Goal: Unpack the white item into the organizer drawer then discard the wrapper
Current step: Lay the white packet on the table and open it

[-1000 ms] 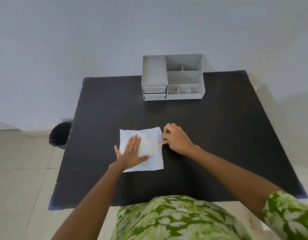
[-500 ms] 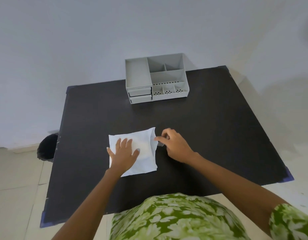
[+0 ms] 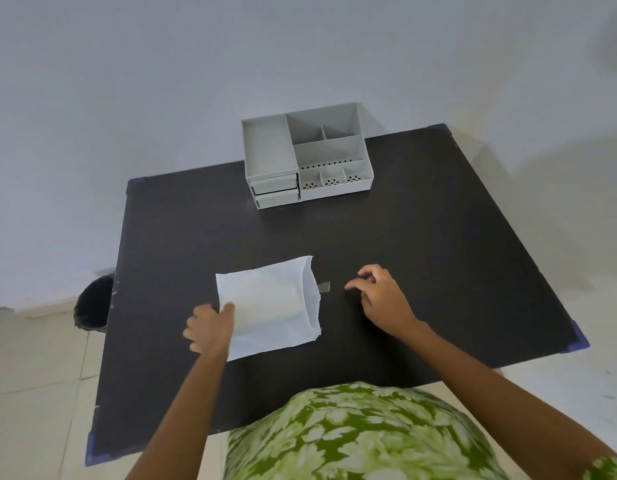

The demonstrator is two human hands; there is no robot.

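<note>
White packet [image 3: 270, 306] lies flat on the black table [image 3: 421, 244], near the front and a touch left of centre, its wrapper puffed over the item inside, and the left hand [image 3: 210, 329] is on its left edge, fingers curled and pinching that side. A small grey tab [image 3: 323, 287] sticks out just beside the packet's right edge. The right hand [image 3: 380, 296] sits on the table well clear of the packet now, fingers loosely bent and holding nothing. At the far edge stands the grey organizer [image 3: 307, 157]: its open top compartments show bare, perforated floors in the front ones, and both little drawers [image 3: 276, 191] at its lower left are pushed in. A dark bin [image 3: 92, 308] sits on the floor off the table's left side. Half a second back the left palm lay flat on top of the packet and the right hand was touching its right edge; since then the left has slid to grip the side and the right has pulled away
</note>
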